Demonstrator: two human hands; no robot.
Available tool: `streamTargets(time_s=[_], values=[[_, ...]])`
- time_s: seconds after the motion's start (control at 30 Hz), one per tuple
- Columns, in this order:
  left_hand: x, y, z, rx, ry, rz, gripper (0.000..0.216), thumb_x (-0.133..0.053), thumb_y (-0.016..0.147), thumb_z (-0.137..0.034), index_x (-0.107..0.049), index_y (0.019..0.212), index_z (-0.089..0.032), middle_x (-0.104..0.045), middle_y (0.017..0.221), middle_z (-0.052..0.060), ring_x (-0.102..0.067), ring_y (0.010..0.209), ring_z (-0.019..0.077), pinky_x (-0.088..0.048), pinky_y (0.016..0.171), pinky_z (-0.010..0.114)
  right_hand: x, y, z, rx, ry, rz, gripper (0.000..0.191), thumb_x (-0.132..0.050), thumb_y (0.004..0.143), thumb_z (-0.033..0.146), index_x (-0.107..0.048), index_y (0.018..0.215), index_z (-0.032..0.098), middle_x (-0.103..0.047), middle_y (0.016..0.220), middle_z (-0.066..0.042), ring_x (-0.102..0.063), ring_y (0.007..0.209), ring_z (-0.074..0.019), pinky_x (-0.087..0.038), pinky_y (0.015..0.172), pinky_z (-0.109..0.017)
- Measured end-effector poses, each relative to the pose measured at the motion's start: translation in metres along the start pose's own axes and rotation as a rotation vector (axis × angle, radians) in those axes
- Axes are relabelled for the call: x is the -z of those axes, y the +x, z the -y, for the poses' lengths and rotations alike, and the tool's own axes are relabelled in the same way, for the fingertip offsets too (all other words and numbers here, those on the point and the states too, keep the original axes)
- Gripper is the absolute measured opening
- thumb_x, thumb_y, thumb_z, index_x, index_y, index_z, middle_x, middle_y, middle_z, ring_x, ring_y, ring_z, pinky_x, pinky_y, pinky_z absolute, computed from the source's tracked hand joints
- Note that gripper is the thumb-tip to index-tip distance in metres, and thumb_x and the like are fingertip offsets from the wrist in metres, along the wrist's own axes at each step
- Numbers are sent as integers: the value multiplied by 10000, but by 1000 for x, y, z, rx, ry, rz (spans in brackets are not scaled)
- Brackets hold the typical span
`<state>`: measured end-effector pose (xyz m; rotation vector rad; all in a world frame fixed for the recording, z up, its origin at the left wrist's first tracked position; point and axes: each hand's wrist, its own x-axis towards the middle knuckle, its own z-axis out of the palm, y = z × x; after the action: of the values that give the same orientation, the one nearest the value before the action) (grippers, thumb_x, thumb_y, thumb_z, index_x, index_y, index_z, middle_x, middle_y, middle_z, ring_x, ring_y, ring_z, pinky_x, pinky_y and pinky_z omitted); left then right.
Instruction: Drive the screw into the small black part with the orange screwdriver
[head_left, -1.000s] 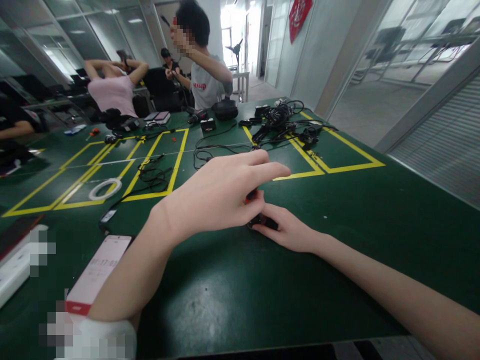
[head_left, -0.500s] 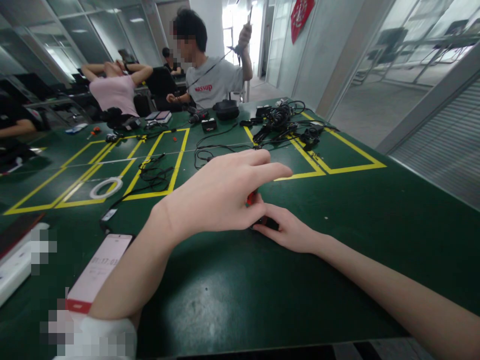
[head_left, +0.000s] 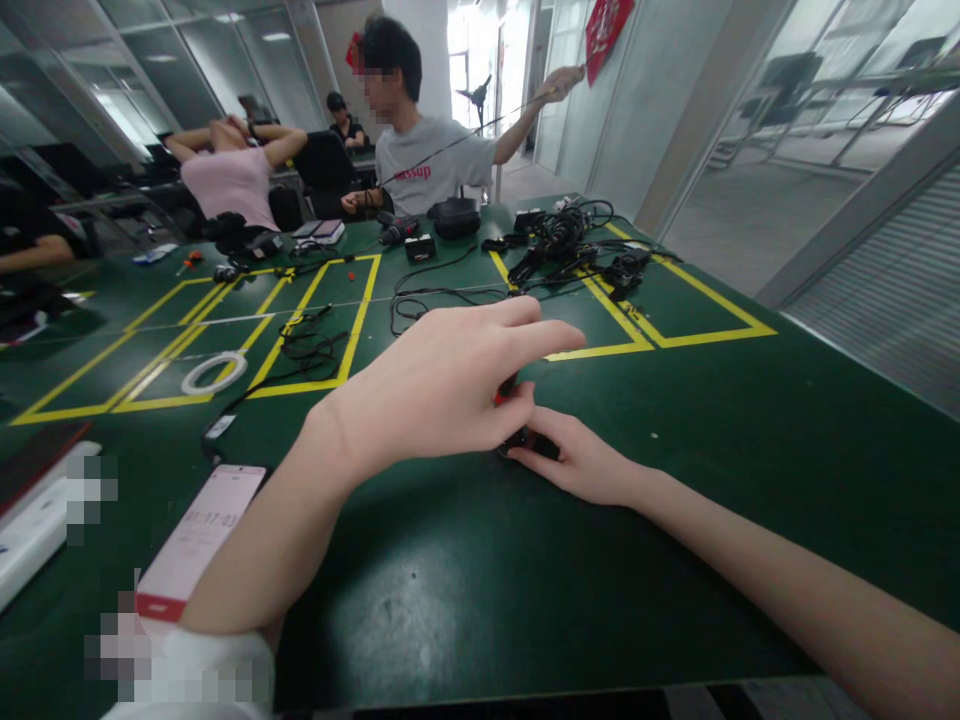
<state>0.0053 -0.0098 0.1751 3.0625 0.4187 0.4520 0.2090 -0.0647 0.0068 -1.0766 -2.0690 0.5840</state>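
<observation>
A small black-and-red object (head_left: 517,440) stands on the green table between my hands, which hide most of it, so its kind cannot be made out. From above, my left hand (head_left: 450,380) reaches over it, thumb and a fingertip closed at its red upper part, two other fingers stretched out to the right. Low on the right side, my right hand (head_left: 581,455) grips the dark base between thumb and fingers. Under my left forearm lies a phone (head_left: 202,530) showing a timer.
A white power strip (head_left: 45,520) lies at the left. Farther off are a tape roll (head_left: 214,373), a black cable (head_left: 311,345), a cable heap (head_left: 562,240), a drill (head_left: 397,228) and a black case (head_left: 455,217). A co-worker (head_left: 431,150) across the table holds a cord.
My hands stay almost in place, with the left thumb shifted slightly and more of the dark object showing. The co-worker's raised hand has swung right, stretching the cord.
</observation>
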Motion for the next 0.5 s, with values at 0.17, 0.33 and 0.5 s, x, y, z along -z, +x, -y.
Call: streamTargets(time_s=[0.17,0.33,0.5], values=[[0,-1,1,-5,-27,2,459,-488,939,-102,-652,1356,-197,-679,1097,74,-654,908,170,-484,741,263,0,0,0,-12,-7,6,202,-617,997,257,-665,1187,205,-757,1051,-95,-704,870,-231,-611,798,-384],[0,-1,1,-9,-33,2,433,-524,947,-150,-651,1359,-190,-677,1133,80,-657,939,179,-497,755,273,-1,0,1,4,2,-10,179,-615,995,261,-671,1154,201,-757,1038,-98,-704,862,-235,-612,779,-380],[0,-1,0,-11,-10,-8,447,-463,954,-102,-656,1345,-200,-681,1125,76,-658,906,165,-491,735,272,0,1,1,-9,-5,8,207,-607,997,263,-666,1187,210,-756,1058,-97,-702,869,-240,-611,797,-396]])
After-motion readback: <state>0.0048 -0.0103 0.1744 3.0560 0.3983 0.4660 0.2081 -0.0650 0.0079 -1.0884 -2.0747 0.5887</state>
